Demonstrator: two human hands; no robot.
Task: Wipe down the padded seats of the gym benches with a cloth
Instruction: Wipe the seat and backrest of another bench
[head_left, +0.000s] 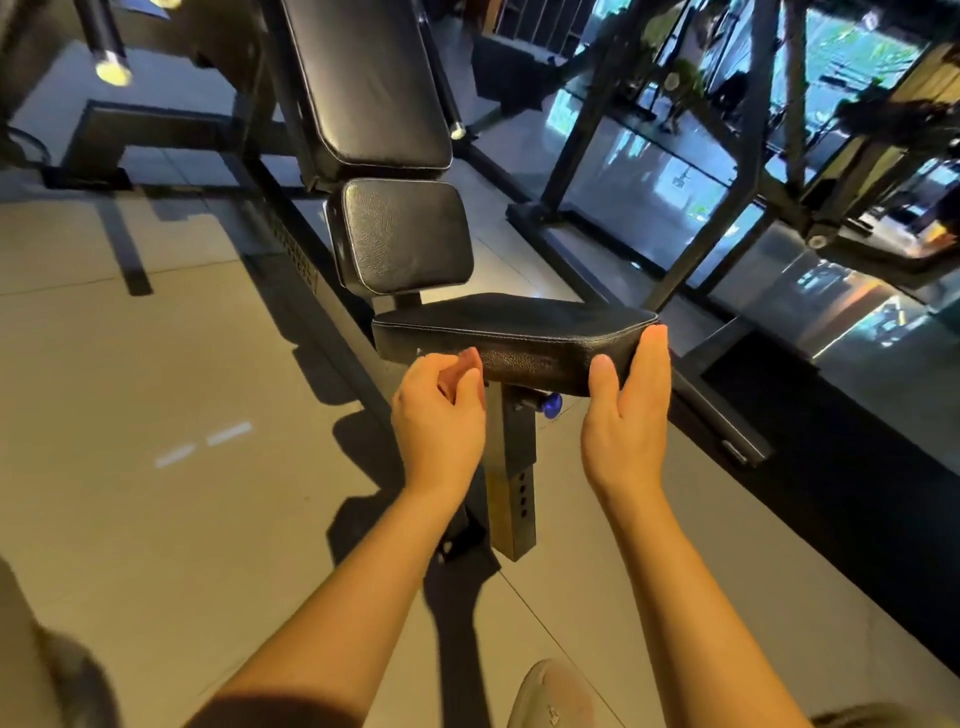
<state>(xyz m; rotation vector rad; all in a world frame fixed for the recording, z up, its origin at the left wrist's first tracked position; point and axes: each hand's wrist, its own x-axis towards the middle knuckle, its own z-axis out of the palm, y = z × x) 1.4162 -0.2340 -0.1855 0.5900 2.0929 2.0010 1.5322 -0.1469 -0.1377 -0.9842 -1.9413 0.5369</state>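
Note:
A black padded seat (511, 325) of a gym bench stands in the middle of the view, with a small lumbar pad (402, 236) and a long back pad (363, 83) rising behind it. My right hand (626, 415) has straight fingers lying along the seat's front right corner, thumb against the front edge. My left hand (441, 415) hovers at the seat's front left edge with loosely curled fingers and holds nothing. No cloth is in view.
The seat sits on a square steel post (511, 493) with a blue adjustment knob (550, 405). Black rack frames (587, 130) and glass walls stand to the right. Tiled floor (156, 493) spreads to the left. A shoe tip (548, 696) shows at the bottom.

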